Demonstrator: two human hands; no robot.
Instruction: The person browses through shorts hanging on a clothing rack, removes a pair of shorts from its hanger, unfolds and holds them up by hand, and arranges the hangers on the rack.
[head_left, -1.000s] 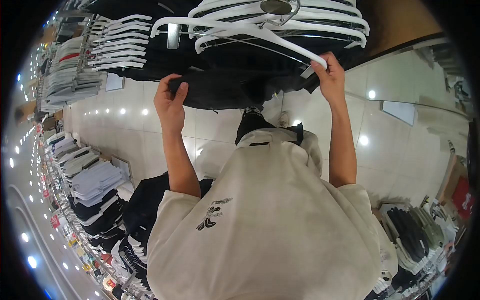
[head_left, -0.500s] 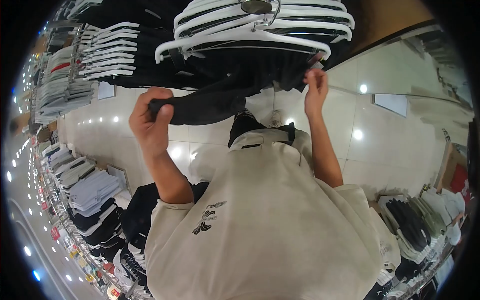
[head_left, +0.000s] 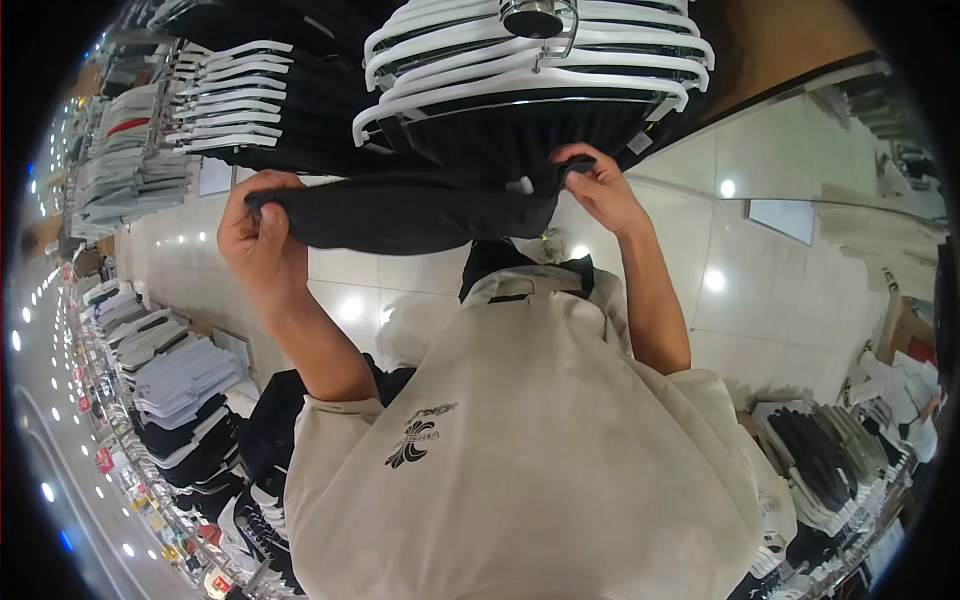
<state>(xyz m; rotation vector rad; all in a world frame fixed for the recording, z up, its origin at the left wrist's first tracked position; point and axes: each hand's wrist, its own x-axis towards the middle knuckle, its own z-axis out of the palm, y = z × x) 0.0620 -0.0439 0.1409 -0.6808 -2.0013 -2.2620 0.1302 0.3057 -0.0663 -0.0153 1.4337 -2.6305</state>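
Note:
A dark garment [head_left: 390,212] is stretched sideways in front of me, below a row of white hangers [head_left: 520,90] with black clothes on them. My left hand [head_left: 265,225] is closed on its left end, thumb on top. My right hand [head_left: 598,188] pinches its right end, just under the hangers. The front hanger's clips [head_left: 655,108] show near its right tip. Whether the garment is still joined to a hanger cannot be made out.
More white hangers [head_left: 235,95] with black clothes hang at the upper left. Folded-looking pale clothes [head_left: 185,375] line the left side. Another clothes rack [head_left: 825,465] stands at the lower right. A mirror-like panel [head_left: 800,150] is at the right.
My left hand has moved left and slightly down with the garment's end. My right hand left the front hanger's tip, moved down and left, and took hold of the garment's other end.

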